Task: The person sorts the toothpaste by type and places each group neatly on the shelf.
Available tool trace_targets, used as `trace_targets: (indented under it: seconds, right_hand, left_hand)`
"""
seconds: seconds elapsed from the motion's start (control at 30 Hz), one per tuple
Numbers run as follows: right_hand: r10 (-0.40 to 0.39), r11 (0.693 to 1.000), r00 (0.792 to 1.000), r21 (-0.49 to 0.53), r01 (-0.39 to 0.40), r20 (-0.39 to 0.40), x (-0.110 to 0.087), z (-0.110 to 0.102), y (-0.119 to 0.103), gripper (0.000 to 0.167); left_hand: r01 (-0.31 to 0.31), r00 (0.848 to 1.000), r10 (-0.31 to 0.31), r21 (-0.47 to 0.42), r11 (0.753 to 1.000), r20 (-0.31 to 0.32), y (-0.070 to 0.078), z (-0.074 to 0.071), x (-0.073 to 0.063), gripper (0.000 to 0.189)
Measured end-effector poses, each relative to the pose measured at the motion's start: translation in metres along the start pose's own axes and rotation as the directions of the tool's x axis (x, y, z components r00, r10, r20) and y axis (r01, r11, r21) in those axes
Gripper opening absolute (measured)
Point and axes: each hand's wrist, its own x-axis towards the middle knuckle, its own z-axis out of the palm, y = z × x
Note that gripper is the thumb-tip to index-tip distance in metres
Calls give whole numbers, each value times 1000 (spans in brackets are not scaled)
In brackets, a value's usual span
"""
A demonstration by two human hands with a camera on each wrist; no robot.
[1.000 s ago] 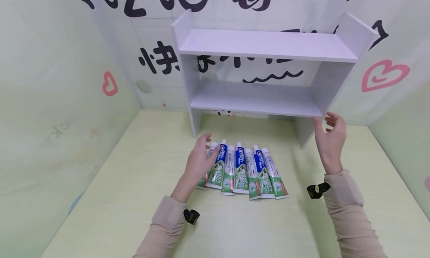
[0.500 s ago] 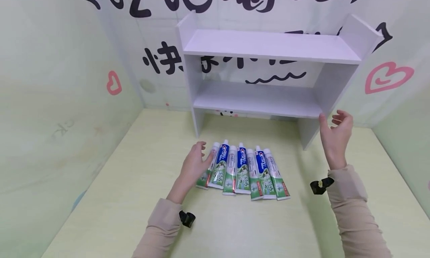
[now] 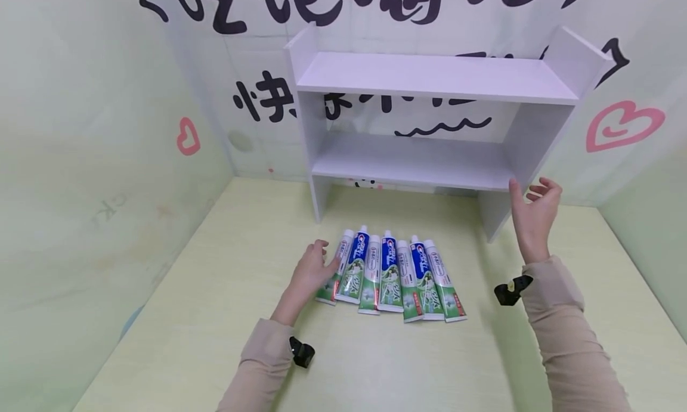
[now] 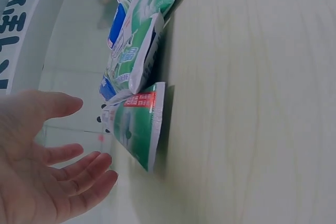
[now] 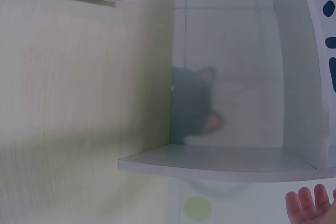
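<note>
Several toothpaste tubes lie side by side on the table, caps toward the shelf unit [image 3: 413,161]. White-and-green tubes, such as the leftmost tube [image 3: 344,249], alternate with blue-and-green ones, such as the second tube [image 3: 351,278]. My left hand [image 3: 310,273] is beside the leftmost tube, its thumb overlapping that tube in the head view. In the left wrist view, a gap shows between this hand [image 4: 47,171] and the tube's crimped end [image 4: 142,124]. Close to the shelf unit's right side panel is my right hand [image 3: 535,221], fingers relaxed and holding nothing.
The white two-level shelf unit stands at the back of the pale table [image 3: 214,316], against a printed wall [image 3: 257,48]. Its right panel [image 3: 495,212] reaches down to the tabletop. A wall [image 3: 96,179] closes in the left side.
My left hand has drawn back left and toward me, uncovering more of the leftmost tubes. The right hand has shifted slightly to the right. The head view has moved a little.
</note>
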Motion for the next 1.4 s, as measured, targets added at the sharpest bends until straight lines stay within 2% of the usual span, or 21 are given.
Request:
trace_targets:
  seconds: [0.13, 0.33, 0.67, 0.8, 0.97, 1.13, 1.23, 1.4]
  right_hand:
    - [25, 1000, 1000, 11, -25, 4, 5, 2, 2, 57]
    - [17, 999, 1000, 29, -18, 27, 10, 9, 2, 57]
    - [25, 1000, 1000, -19, -24, 20, 14, 20, 6, 58]
    - [34, 999, 999, -15, -34, 12, 16, 22, 8, 58]
    - [66, 997, 998, 37, -66, 6, 18, 23, 10, 54]
    - [83, 992, 996, 103, -79, -34, 17, 28, 15, 49]
    - [74, 988, 994, 144, -62, -79, 17, 31, 20, 46]
    - [57, 975, 993, 221, -33, -101, 18, 36, 22, 41]
  left_hand:
    - [25, 999, -25, 5, 1000, 22, -3, 3, 2, 54]
    - [32, 999, -32, -9, 999, 38, -6, 8, 2, 55]
    - [27, 999, -29, 42, 999, 36, -12, 14, 4, 60]
    - [32, 998, -36, 69, 997, 61, -11, 17, 5, 54]
    - [37, 995, -45, 97, 995, 88, -5, 17, 6, 39]
    - [70, 991, -82, 112, 991, 102, -4, 18, 6, 37]
    - [80, 988, -93, 105, 991, 127, -5, 19, 9, 36]
    - [106, 981, -118, 87, 991, 154, -7, 18, 12, 33]
